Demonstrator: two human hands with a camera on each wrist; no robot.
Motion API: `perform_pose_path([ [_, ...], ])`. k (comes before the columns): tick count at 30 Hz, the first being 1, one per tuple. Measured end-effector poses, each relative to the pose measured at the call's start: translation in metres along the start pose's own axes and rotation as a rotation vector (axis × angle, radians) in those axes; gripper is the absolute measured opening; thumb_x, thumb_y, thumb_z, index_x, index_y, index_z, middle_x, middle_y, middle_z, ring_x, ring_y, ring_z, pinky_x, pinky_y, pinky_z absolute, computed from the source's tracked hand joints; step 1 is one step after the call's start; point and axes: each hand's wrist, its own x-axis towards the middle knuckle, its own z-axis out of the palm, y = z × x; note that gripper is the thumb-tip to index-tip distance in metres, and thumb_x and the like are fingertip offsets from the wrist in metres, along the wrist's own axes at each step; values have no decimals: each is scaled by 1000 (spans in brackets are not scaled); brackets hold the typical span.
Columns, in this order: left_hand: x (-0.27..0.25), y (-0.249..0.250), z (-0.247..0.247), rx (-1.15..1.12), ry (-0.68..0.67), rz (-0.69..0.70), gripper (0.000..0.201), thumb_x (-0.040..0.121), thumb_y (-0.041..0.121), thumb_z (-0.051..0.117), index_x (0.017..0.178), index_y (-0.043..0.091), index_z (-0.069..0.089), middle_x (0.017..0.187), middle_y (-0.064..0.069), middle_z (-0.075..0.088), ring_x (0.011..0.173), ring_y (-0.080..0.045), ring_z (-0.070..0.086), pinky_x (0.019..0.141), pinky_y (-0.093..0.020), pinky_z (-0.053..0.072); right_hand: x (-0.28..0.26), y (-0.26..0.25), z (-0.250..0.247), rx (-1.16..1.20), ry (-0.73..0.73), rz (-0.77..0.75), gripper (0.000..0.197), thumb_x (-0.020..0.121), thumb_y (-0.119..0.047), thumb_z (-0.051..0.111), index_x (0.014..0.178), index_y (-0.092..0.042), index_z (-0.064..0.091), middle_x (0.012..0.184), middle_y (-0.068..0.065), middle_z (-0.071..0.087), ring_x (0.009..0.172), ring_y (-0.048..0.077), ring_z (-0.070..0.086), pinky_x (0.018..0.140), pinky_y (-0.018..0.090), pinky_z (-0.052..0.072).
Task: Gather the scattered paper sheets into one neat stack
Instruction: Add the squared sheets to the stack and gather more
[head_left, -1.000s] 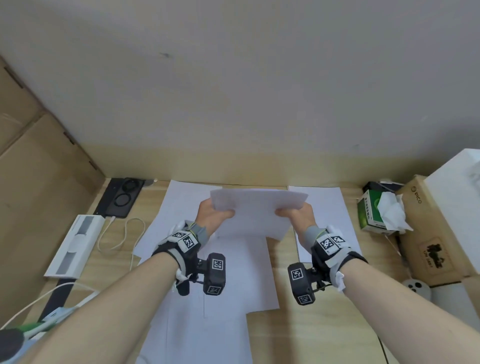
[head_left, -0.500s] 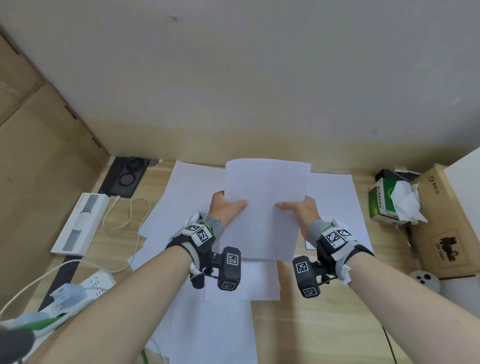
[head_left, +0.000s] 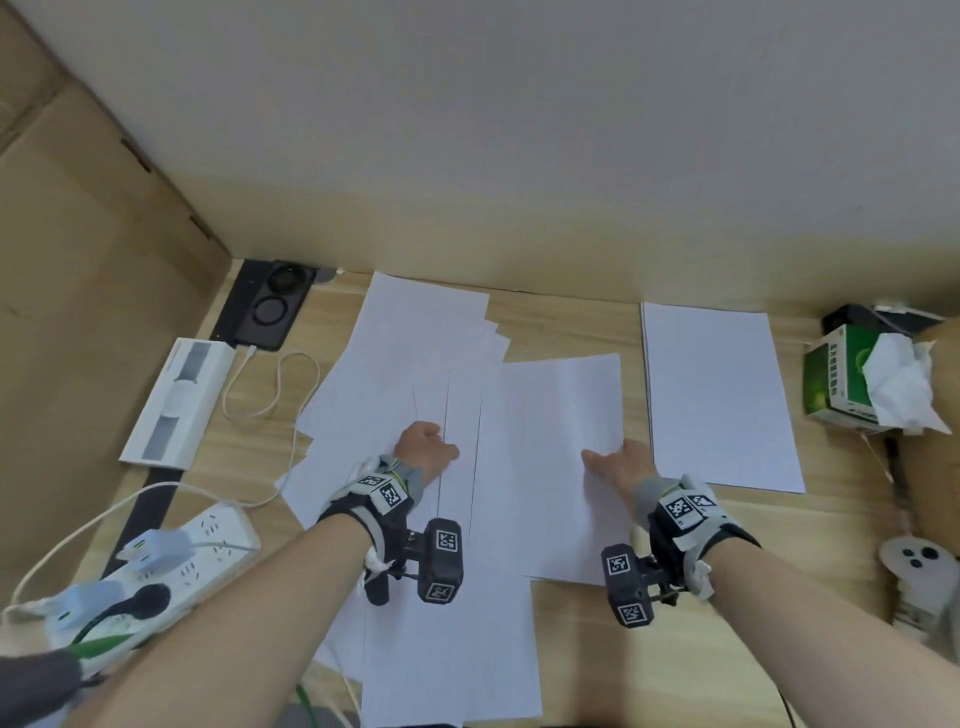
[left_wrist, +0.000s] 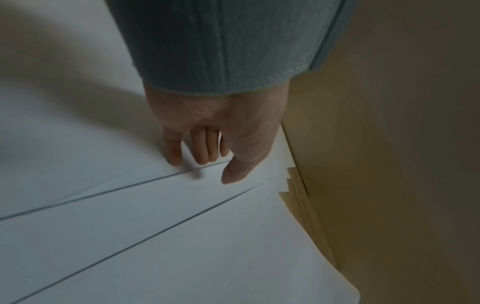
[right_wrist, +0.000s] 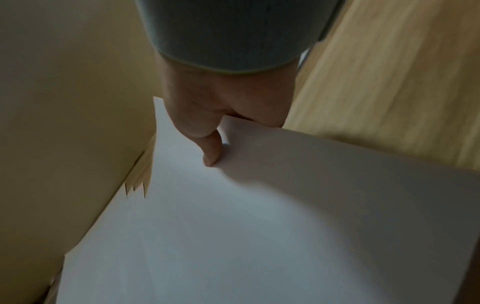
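Observation:
Several white paper sheets lie fanned and overlapping on the wooden desk (head_left: 571, 322). The top sheet (head_left: 550, 457) lies flat in the middle, and my right hand (head_left: 613, 460) pinches its right edge, thumb (right_wrist: 210, 156) on top and fingers tucked under the sheet (right_wrist: 259, 226). My left hand (head_left: 423, 449) rests with fairly straight fingertips (left_wrist: 174, 158) on the overlapping sheets (left_wrist: 130, 226) just left of it and holds nothing. A skewed pile (head_left: 415, 353) spreads toward the back left. One separate sheet (head_left: 717, 395) lies to the right. More sheets (head_left: 452, 649) reach the near edge.
A green tissue box (head_left: 831, 379) and a white controller (head_left: 914, 561) sit at the right. A power strip (head_left: 208, 545) with plugs, a white box (head_left: 176, 400), a black charger (head_left: 270, 306) and a cable (head_left: 280, 384) crowd the left. A cardboard panel (head_left: 78, 260) stands at the far left.
The sheet that both hands held raised has come down flat onto the spread sheets. My left hand has let go of it and now touches the sheets beside it.

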Motion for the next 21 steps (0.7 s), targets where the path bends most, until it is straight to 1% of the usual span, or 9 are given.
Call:
perform_pose_path([
  [3,4,-1,0,-6,-39,-36,57,84,12,62,138,8,43,134,-11,54,101,-24,58,91,-32,50,-2,5,18,4,74,32,21,81,-11,67,99,-2,69,94,15,71,87,33,68,81,43,58],
  [6,6,2,0,-26,-57,-48,57,83,13,63,137,6,44,132,-11,54,108,-27,58,90,-35,50,-1,3,27,-22,-3,25,14,79,-9,66,91,-4,68,94,17,72,87,32,69,85,46,58],
  [8,6,3,3,-85,-72,-39,46,82,11,65,125,4,52,118,-11,61,106,-29,61,86,-38,52,-1,2,29,-17,-25,19,11,78,-6,63,89,-5,67,92,15,72,83,30,68,83,42,57],
  [10,0,1,10,-155,-100,-35,37,80,11,67,114,4,56,102,-7,65,99,-27,61,84,-34,51,-2,3,32,-4,-26,20,15,77,-5,61,91,-5,67,89,13,72,82,30,67,80,40,55],
  [12,0,-5,19,-212,-123,-48,51,74,12,71,121,-1,57,110,-13,67,103,-30,63,93,-39,53,-6,2,35,2,-58,23,20,75,-8,61,94,-6,67,91,13,72,86,32,69,78,39,55],
  [13,-1,-7,24,-204,-126,-50,49,74,9,70,120,-2,58,114,-17,67,105,-33,64,94,-43,53,-8,2,35,12,-62,27,22,74,-9,60,94,-7,66,91,12,72,87,32,69,76,37,55],
  [16,-4,-13,32,-172,-80,-15,19,82,-1,57,100,4,60,105,-17,67,96,-31,66,83,-37,53,-9,3,33,29,-20,35,38,68,-19,62,106,-13,59,97,6,68,88,29,67,79,39,57],
  [19,-15,-13,30,-202,-89,59,18,85,-4,51,96,8,57,93,-14,61,83,-24,58,69,-30,46,-16,3,28,56,0,6,53,64,-32,69,113,-18,53,99,-1,67,88,23,68,83,42,58],
  [21,-21,-16,25,-218,-130,115,19,85,-5,48,93,10,57,91,-13,59,81,-24,55,68,-30,44,-18,3,23,90,1,-22,46,69,-31,74,109,-19,55,96,-3,67,85,19,67,79,38,58],
])
